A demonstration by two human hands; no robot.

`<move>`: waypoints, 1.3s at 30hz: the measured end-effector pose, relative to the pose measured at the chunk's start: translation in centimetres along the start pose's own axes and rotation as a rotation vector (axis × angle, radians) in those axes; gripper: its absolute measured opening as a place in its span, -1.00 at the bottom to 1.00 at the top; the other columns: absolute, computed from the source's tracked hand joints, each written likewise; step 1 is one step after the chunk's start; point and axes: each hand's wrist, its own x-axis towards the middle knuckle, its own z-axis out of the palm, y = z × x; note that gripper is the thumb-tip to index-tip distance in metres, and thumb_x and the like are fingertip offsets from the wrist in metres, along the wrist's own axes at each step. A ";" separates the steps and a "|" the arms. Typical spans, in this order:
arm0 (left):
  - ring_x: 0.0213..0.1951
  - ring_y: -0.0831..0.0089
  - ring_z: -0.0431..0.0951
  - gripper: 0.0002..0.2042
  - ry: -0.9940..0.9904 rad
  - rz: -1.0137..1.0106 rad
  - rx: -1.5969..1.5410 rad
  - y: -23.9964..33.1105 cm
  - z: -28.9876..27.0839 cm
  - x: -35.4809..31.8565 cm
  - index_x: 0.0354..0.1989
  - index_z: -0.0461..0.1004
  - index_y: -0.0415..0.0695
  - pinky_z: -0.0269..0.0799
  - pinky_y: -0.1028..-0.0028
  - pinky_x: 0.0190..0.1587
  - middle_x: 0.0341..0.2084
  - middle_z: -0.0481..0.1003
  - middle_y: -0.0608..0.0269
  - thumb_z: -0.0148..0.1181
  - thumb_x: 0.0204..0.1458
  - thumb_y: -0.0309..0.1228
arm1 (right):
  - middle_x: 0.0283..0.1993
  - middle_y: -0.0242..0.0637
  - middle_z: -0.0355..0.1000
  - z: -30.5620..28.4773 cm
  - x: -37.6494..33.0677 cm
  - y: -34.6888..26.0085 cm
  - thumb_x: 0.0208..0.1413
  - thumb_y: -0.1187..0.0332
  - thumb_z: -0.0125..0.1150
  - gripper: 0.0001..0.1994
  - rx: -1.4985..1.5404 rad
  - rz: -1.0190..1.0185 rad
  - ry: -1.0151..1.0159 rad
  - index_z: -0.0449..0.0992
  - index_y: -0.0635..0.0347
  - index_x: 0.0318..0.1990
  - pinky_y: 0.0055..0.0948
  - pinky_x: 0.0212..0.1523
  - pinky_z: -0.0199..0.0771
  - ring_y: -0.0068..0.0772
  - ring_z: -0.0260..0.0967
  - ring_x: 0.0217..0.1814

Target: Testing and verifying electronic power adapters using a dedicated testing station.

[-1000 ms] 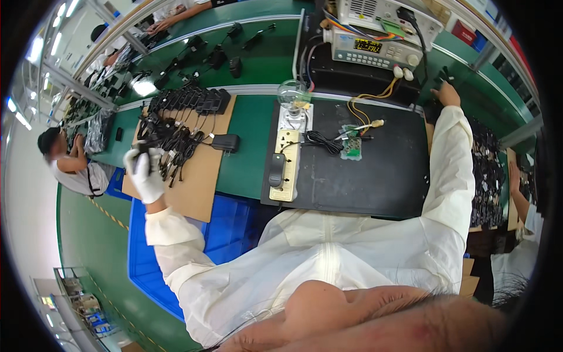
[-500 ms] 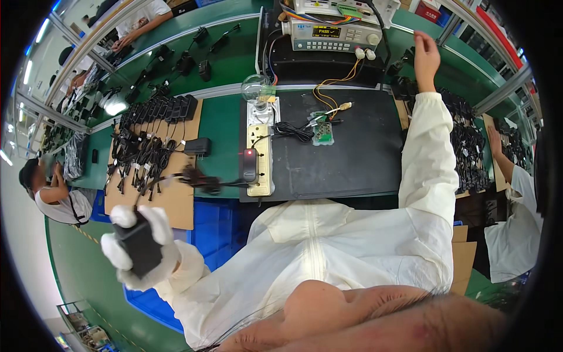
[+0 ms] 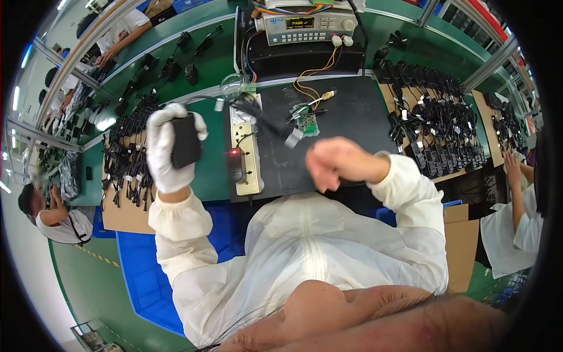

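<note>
A white-gloved left hand (image 3: 167, 146) has its grip wrapped around a black power adapter (image 3: 186, 142), held above the green worktop (image 3: 212, 170), left of a cream power strip (image 3: 252, 157). A blurred dark cable (image 3: 272, 130) crosses nearby. The bare right hand (image 3: 346, 162) hovers over a black mat (image 3: 358, 111), fingers curled; whether its grip holds anything cannot be told.

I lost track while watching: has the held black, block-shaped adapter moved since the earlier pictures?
Yes: since half a second ago, the adapter has moved rightward, closer to the cream rectangular power strip, and up the picture relative to it.
</note>
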 end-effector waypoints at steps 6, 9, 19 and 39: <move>-0.19 0.41 0.52 -0.80 0.279 -0.380 -0.031 -8.7 -4.0 -3.1 -0.02 0.41 -0.12 0.48 0.43 -0.15 -0.16 0.48 0.22 0.07 0.29 -0.32 | -0.34 -0.26 0.53 -4.1 1.9 -0.9 0.35 0.30 0.04 -0.80 -0.718 -0.142 0.329 0.41 0.21 -0.30 -0.39 -0.19 0.43 -0.41 0.47 -0.27; -0.17 0.45 0.53 -0.82 0.262 -0.403 0.094 -9.5 -3.9 -2.0 -0.03 0.43 -0.15 0.47 0.46 -0.10 -0.18 0.50 0.23 0.08 0.28 -0.36 | -0.15 -0.15 0.51 -7.7 3.3 -2.0 0.25 0.34 0.15 -0.86 -1.523 -0.422 0.710 0.41 0.20 -0.28 -0.31 -0.06 0.43 -0.25 0.45 -0.08; -0.09 0.51 0.51 -0.84 0.041 -0.405 0.220 -9.1 -2.3 2.8 -0.07 0.48 -0.22 0.41 0.52 0.02 -0.15 0.53 0.24 0.09 0.26 -0.44 | 0.32 0.01 0.28 -18.5 7.6 -3.6 0.06 0.38 0.29 -0.81 -2.082 -0.664 1.065 0.45 0.19 -0.20 -0.21 0.35 0.24 -0.01 0.20 0.38; -0.13 0.55 0.48 -0.79 0.497 -0.412 0.060 -11.4 -5.0 -2.0 0.01 0.48 -0.18 0.39 0.56 0.02 -0.15 0.50 0.31 0.09 0.29 -0.37 | -0.39 -0.41 0.32 -11.4 5.1 0.3 0.34 0.27 0.03 -0.77 0.196 0.012 -0.036 0.43 0.23 -0.31 -0.62 -0.57 0.09 -0.66 0.12 -0.52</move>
